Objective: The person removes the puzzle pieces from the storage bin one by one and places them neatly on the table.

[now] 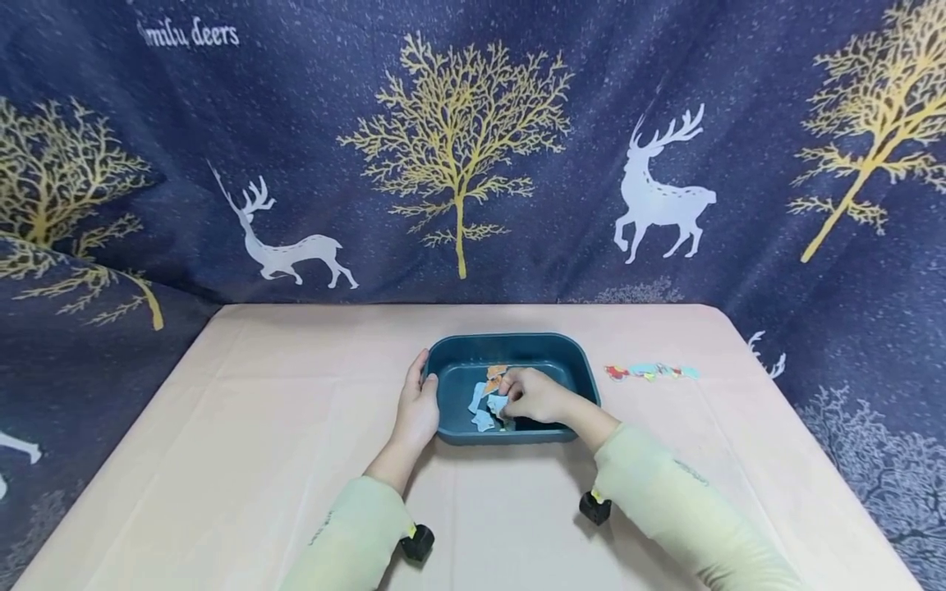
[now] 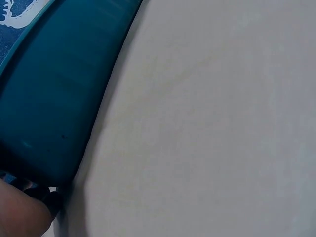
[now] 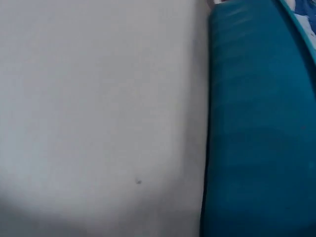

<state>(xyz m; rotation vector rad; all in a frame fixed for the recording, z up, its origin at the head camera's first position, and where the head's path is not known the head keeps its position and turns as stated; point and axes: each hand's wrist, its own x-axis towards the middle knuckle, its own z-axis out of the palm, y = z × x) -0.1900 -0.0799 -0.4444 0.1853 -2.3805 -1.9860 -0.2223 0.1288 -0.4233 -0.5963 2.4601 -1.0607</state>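
Observation:
A dark teal rectangular tub (image 1: 510,437) stands on the table, its outer wall filling part of both wrist views. My left hand (image 1: 418,410) rests against the tub's left side, fingers fairly straight along the wall and thumb by the rim. Inside the tub, my right hand (image 1: 538,397) pinches a pale blue flat piece (image 1: 497,404) between thumb and fingers. Around it on the tub floor lie an orange piece (image 1: 496,373) and other light blue pieces (image 1: 483,421). The right fingertips are partly hidden, and the right wrist view does not show the hand.
Right of the tub, a row of small colourful flat pieces (image 1: 650,372) lies on the pale tablecloth (image 1: 296,410). A dark blue curtain (image 1: 510,279) with deer and trees hangs behind the table. Black wrist devices (image 1: 417,543) sit under both sleeves.

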